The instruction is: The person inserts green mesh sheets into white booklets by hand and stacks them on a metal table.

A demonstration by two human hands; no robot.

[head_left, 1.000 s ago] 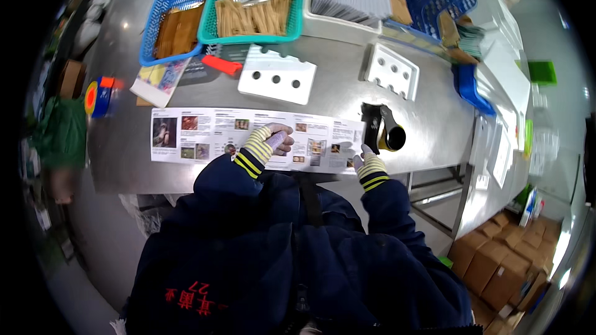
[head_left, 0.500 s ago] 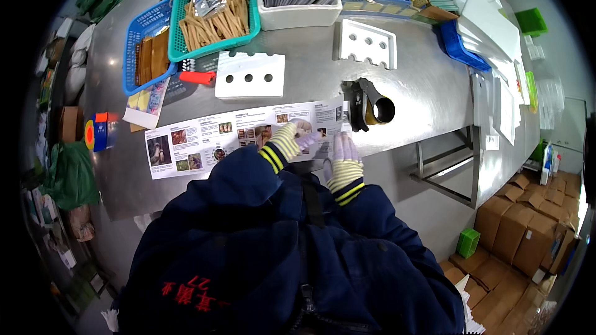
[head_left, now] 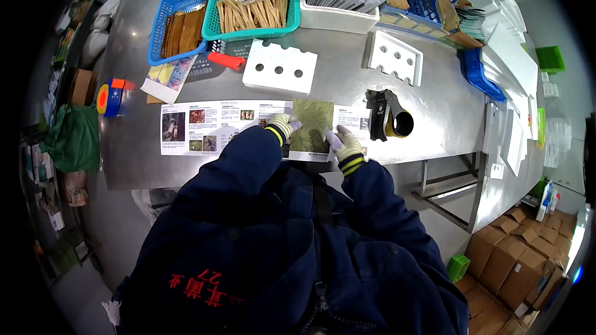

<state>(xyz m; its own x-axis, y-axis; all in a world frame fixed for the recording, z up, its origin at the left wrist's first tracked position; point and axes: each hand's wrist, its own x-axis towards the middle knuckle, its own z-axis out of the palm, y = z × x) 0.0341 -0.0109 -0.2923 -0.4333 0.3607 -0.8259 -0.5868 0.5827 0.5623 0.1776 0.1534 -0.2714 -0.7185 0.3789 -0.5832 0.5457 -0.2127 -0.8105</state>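
Note:
A long printed leaflet (head_left: 214, 111) lies across the near part of the steel table, with a green picture panel (head_left: 311, 125) showing toward its right part. My left hand (head_left: 284, 125), in a pale glove with a yellow-striped cuff, rests on the paper at the green panel's left side. Its fingers are stretched out and point right. At the right side of that panel, my gloved right hand (head_left: 344, 143) has thumb and fingers at the edge and appears to grip the paper. Just beyond the leaflet's right end stands a black holder with a dark roll (head_left: 390, 116).
Behind are a white foam tray (head_left: 279, 74), another foam tray (head_left: 395, 59), a red-handled tool (head_left: 226, 60), a blue basket (head_left: 158, 31), a teal basket (head_left: 212, 15) of dried sticks and a white box (head_left: 338, 17) of grey packets. A blue-orange tape dispenser (head_left: 112, 97) sits left.
The green panel now shows on the leaflet, between my hands. My right hand has moved to that panel's edge. The whole view has shifted, moving the table's things rightward.

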